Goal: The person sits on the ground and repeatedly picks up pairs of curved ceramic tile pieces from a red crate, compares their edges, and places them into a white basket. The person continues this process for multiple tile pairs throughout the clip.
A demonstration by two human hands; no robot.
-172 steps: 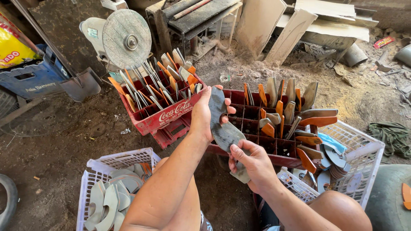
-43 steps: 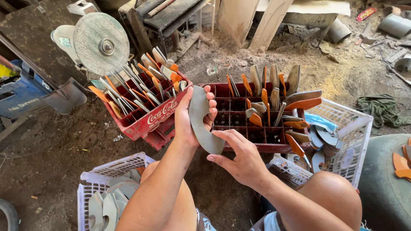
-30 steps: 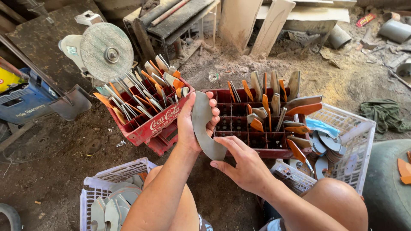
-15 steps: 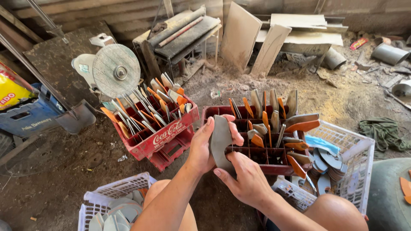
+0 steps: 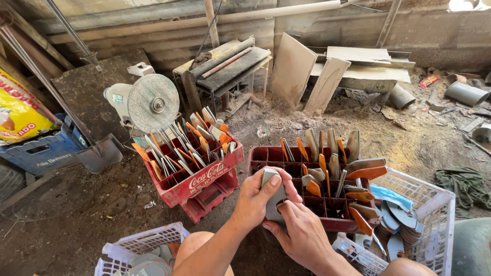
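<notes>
- While gripped from both sides, flat grey metal blade blank (image 5: 273,199) upright over the near edge of the dark red compartmented plastic crate (image 5: 266,156); mostly hidden by fingers.
- Left hand (image 5: 258,197) wrapped round the blank's upper part, thumb pressed on its top end, fingers curled shut behind it.
- Right hand (image 5: 302,232) just below the left hand, touching it; fingers closed on the blank's lower part, thumb along its front face.
- In the dark red crate, beyond the hands: upright grey blades with orange handles (image 5: 327,163), standing in separate cells; near cells unfilled.
- Left of that crate: bright red plastic crate (image 5: 202,179), tilted, resting on another red crate; packed with more orange-handled blades (image 5: 179,145).
- Behind the bright red crate: round grey grinding wheel on a white motor (image 5: 152,104).
- Right of the dark red crate, touching it: white plastic mesh basket (image 5: 434,204) with curved grey blades (image 5: 399,217) piled inside.
- Near left of the dark red crate, at the bottom edge: second white mesh basket (image 5: 138,248), grey blades within; bare knee just beside it.
</notes>
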